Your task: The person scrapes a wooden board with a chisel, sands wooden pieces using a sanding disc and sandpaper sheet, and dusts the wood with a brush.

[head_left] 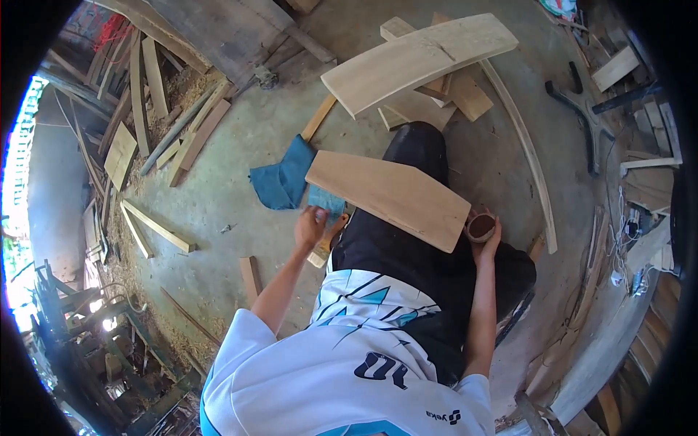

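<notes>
A flat, angled wooden board (389, 195) lies across my legs. My left hand (310, 227) is at the board's left, its fingers curled at the edge of a light blue piece (326, 201), which the fingers seem to pinch. Behind that piece a darker blue cloth (282, 176) rests on the floor. Beyond the board's right end, my right hand (485, 231) is wrapped round a small round container (480, 227) with reddish-brown contents showing at its top.
A large curved plank (422, 62) lies on stacked wood pieces ahead. A long thin strip (525, 156) curves down the right side. Scrap wood and sawdust lie at the left, with two joined sticks (160, 229). A dark metal stand (582, 109) is at the right.
</notes>
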Demonstrator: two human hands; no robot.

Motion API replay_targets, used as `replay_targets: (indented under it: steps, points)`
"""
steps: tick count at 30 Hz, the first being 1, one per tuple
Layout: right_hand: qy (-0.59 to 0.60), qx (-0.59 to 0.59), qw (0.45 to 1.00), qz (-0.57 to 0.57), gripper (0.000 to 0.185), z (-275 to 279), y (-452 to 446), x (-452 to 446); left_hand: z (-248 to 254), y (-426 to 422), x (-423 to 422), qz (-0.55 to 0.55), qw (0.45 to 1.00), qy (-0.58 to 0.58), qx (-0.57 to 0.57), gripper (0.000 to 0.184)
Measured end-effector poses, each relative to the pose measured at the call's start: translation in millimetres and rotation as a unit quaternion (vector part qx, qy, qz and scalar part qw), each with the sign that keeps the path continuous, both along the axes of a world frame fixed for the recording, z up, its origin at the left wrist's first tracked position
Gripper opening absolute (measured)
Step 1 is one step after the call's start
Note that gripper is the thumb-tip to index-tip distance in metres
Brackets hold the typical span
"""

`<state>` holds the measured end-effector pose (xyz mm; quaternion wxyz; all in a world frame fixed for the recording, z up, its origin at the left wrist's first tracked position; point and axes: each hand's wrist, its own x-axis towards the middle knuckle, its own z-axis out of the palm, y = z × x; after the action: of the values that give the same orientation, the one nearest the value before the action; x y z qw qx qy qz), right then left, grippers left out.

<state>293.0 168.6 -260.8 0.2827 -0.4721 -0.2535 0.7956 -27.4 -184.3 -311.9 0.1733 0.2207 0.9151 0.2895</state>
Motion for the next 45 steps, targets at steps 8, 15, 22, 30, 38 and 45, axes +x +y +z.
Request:
replay_targets:
  steps: [8, 15, 22, 30, 38, 45]
  points:
    - [-0.005, 0.010, 1.000, 0.002, 0.067, -4, 0, 2, -5, -22, -58, 0.038, 0.973, 0.163, -0.161, 0.039]
    - [-0.026, 0.021, 0.999, -0.008, 0.059, -28, -1, 11, -6, -27, -81, -0.049, 0.961, 0.182, -0.202, 0.024]
    - [-0.038, 0.076, 0.996, -0.024, 0.054, -52, 22, 14, 40, -14, -88, 0.152, 0.970, 0.149, 0.116, 0.017]
    - [-0.163, 0.103, 0.981, -0.009, 0.049, -82, 46, 4, 209, 12, -71, 0.199, 0.915, 0.178, 0.304, 0.016]
    - [-0.151, 0.291, 0.941, 0.085, 0.060, 25, -11, -29, 300, 91, 1, -0.420, 0.873, 0.182, 0.167, 0.021]
    - [-0.037, 0.273, 0.946, 0.172, 0.085, 82, -98, -32, 256, 132, 18, -0.403, 0.903, 0.128, 0.081, 0.058]
